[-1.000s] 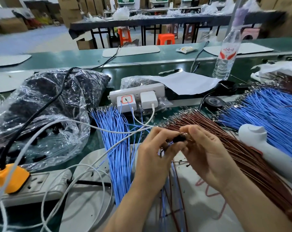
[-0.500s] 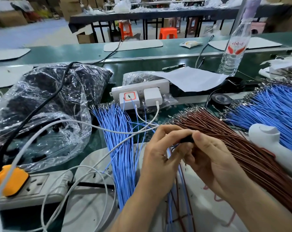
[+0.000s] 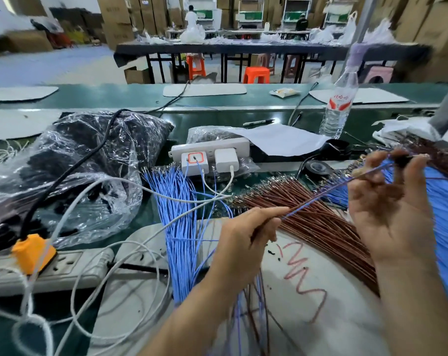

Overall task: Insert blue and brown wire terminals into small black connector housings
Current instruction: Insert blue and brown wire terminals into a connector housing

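The green desk [image 3: 151, 214] is being covered largely by wire stock. Toward its left edge, a clear plastic bag [image 3: 76, 163] of dark parts is being crossed by a black cable [image 3: 71, 173]. A brown wire bundle [image 3: 315, 217] is being fanned from the desk's middle toward the near right. It is being flanked by a blue wire bundle [image 3: 182, 227] at the centre and a second blue wire bundle [image 3: 446, 217] at the right edge. A white mat [image 3: 320, 299] at the near edge is being overlapped by these bundles.

Above the mat, the left hand [image 3: 246, 242] is being held low, its curled fingers pinching a blue and brown wire pair [image 3: 328, 194]. The pair is being stretched taut, up and rightward, to the right hand [image 3: 387, 201], which is being held higher, over the right-hand bundles. The small black connector housing [image 3: 403, 159] is being pinched between that hand's fingertips at the pair's far end, well apart from the left hand.
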`<state>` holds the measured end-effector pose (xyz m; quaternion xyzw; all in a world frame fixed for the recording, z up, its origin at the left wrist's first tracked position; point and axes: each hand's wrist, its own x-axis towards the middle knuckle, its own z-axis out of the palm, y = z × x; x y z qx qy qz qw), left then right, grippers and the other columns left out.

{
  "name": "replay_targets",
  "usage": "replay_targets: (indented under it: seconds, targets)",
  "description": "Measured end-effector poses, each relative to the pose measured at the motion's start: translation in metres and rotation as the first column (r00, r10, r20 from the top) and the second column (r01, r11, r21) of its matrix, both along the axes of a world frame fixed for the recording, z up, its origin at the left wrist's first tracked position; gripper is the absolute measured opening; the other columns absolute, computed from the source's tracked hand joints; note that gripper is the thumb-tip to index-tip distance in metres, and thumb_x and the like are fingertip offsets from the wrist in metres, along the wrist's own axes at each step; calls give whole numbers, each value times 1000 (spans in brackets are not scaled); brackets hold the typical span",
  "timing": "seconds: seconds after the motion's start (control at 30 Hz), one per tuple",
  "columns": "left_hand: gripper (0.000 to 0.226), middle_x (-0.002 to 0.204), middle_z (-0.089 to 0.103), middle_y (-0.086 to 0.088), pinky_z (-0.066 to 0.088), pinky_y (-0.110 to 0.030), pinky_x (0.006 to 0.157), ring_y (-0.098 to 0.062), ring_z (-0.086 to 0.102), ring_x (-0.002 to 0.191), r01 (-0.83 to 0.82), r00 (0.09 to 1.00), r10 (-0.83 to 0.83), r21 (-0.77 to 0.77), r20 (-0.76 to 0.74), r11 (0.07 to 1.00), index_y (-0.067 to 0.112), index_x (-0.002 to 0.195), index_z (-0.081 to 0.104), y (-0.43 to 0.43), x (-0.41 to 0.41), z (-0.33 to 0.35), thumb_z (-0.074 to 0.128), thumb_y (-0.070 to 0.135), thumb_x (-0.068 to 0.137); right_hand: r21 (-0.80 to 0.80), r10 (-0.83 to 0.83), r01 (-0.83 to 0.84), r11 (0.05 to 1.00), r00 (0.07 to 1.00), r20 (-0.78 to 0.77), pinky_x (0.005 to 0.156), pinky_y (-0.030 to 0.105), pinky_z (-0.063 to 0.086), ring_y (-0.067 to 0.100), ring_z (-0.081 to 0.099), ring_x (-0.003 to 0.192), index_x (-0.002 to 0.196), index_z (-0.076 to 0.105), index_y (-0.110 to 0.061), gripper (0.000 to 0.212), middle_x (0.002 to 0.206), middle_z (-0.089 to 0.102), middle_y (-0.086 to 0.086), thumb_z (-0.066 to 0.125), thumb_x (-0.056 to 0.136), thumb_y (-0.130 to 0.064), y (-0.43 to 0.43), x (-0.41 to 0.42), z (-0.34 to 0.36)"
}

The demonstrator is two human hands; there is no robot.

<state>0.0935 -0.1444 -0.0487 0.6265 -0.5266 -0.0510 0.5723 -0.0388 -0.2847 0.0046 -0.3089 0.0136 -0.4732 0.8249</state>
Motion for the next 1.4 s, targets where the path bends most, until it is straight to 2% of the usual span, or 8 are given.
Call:
replay_targets:
  seconds: [0.27,0.4,0.47,0.6,0.8,1.0,1.17,1.4]
  targets:
    - [28,63,67,15,27,-10,41,-1,35,40,306,949,-244,410,-198,859,31,102,70,79,-30,69,50,11,98,380,-164,192,905,981,-105,43,9,39,-1,47,39,76,54,-12,11,55,62,-3,60,81,-20,-24,4,-5]
    - [35,96,67,28,36,-2,67,14,56,79,43,961,-229,728,158,684,53,127,50,129,-34,76,45,33,99,144,-87,189,971,847,-525,36,10,36,0,48,38,80,56,-10,13,56,63,2,58,93,-12,-20,42,-23]
    - [37,127,59,19,30,1,82,8,50,110,-18,955,-234,820,184,572,53,135,40,135,-36,70,38,37,102,-29,-72,72,997,721,-689,38,13,41,3,54,42,90,59,-9,6,61,69,5,66,88,-9,-5,72,-33]
    - [32,130,52,16,30,-2,91,-2,47,121,-89,944,-245,883,223,461,47,130,49,142,-32,59,39,46,99,-368,-264,-119,922,500,-825,45,19,45,7,59,47,97,66,-5,17,66,70,5,74,82,-8,16,113,-44]
    - [31,101,47,22,35,-17,92,0,47,107,-289,907,-132,821,399,493,38,123,49,130,-15,53,37,52,98,-782,-715,-166,601,324,-619,73,5,46,6,62,79,103,70,-14,21,92,69,-2,74,83,-15,31,97,-53]
    - [23,119,55,-10,43,-37,94,-30,53,112,-392,916,73,839,395,377,11,113,56,59,-15,25,40,19,98,-784,-732,-308,539,288,-617,76,5,34,4,51,81,115,67,-14,32,112,61,0,71,86,-25,51,87,-70]
    - [23,116,44,1,45,-36,87,-23,52,108,-490,870,209,739,446,462,23,120,48,45,-3,13,44,22,97,-796,-754,-431,424,318,-574,89,20,40,11,52,100,130,56,-29,48,117,43,-7,71,85,-28,51,86,-74]
    - [18,110,63,-4,49,-38,87,-27,59,107,-566,822,237,704,517,428,20,109,60,48,22,13,49,27,97,-875,-797,-341,343,387,-463,61,10,33,11,49,72,82,71,-13,18,84,53,-5,68,87,-30,55,86,-70]
